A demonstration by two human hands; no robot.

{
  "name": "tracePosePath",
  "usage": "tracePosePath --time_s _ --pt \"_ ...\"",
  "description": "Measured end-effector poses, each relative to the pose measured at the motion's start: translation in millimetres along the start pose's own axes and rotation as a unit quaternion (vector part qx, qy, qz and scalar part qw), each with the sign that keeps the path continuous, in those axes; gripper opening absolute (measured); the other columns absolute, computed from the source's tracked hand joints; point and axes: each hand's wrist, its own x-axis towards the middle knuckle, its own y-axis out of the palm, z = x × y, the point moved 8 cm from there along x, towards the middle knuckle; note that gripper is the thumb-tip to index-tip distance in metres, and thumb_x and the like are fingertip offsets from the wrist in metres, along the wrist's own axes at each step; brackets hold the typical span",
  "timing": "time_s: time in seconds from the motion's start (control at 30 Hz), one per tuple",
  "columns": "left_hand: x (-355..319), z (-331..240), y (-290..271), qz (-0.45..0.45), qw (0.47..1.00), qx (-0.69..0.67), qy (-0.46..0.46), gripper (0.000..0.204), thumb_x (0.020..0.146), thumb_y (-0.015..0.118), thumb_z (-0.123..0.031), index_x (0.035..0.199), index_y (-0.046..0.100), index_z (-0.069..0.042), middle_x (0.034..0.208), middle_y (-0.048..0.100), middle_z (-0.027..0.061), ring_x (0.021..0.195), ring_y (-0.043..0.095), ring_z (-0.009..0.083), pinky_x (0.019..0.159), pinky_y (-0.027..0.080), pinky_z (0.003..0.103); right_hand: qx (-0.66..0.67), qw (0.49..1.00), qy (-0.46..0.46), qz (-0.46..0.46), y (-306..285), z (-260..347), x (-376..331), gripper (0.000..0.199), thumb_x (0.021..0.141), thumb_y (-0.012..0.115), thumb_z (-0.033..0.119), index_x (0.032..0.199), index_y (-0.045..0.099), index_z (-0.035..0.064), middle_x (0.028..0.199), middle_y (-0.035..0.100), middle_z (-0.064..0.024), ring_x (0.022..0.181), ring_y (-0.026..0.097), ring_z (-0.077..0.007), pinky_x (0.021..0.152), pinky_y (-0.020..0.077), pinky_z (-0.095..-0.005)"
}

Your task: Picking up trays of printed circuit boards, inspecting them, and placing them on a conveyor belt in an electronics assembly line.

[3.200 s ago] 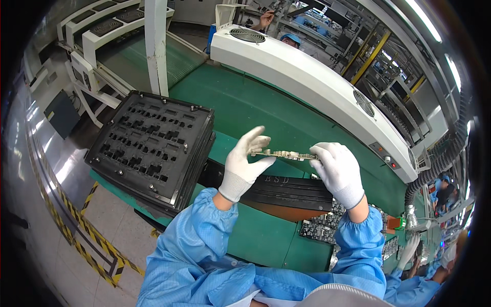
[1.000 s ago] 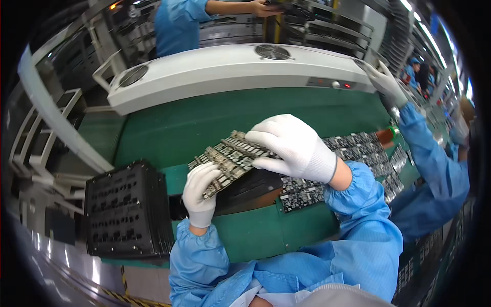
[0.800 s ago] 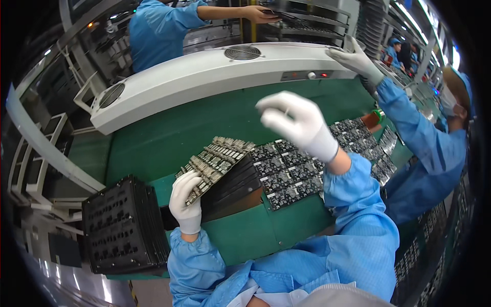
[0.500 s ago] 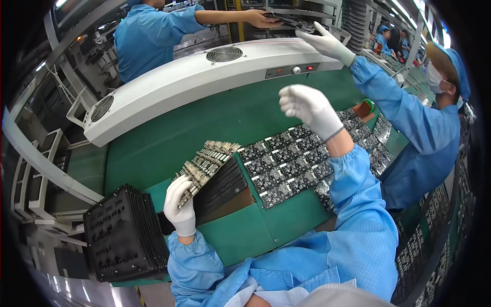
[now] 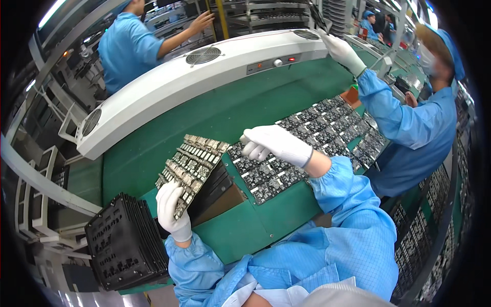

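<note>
a left hand pinches a circuit board tilted beyond its fingers, seemingly a holding step whose next move calls for steady support, while the right hand, fingers curled, grip unclear, hangs over laid-out boards.

In front of me, a green bench stretches to a long white housing with round fans. Beyond stand metal shelving and a yellow post; a strip light glows upper left.

Rough circuit board, matt plastic-looking trays
</note>
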Motion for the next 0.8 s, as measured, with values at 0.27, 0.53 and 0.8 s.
tracePosePath --time_s 0.27,0.53,0.8 --pt "18 -64 9 0.052 0.989 0.034 0.132 0.026 0.077 0.067 -0.005 0.100 0.072 0.006 0.104 0.073 0.0215 0.103 0.070 0.0394 0.098 0.053 0.052 0.272 0.961 0.052 0.022 28 -9 -22 0.052 0.106 0.054 0.047 0.125 0.065 -0.0009 0.113 0.074 -0.0145 0.085 0.073 -0.0227 0.066 0.0581 -0.0307" --pt "27 -108 10 0.087 0.976 0.022 0.198 0.031 0.076 0.067 -0.008 0.102 0.070 0.009 0.105 0.071 0.0246 0.103 0.069 0.0435 0.099 0.051 0.056 0.314 0.949 -0.017 0.004 21 12 -65 0.034 0.102 0.064 0.027 0.123 0.068 0.0004 0.106 0.076 -0.0136 0.085 0.076 -0.0234 0.067 0.0630 -0.0338" --pt "27 -90 -1 0.018 0.984 0.102 0.146 0.043 0.092 0.066 -0.013 0.131 0.063 0.005 0.131 0.065 0.0266 0.125 0.062 0.0408 0.109 0.047 0.055 0.238 0.967 -0.087 -0.036 13 39 -102 0.045 0.099 0.068 0.028 0.130 0.063 -0.0037 0.109 0.070 -0.0107 0.085 0.072 -0.0197 0.062 0.0608 -0.0316"
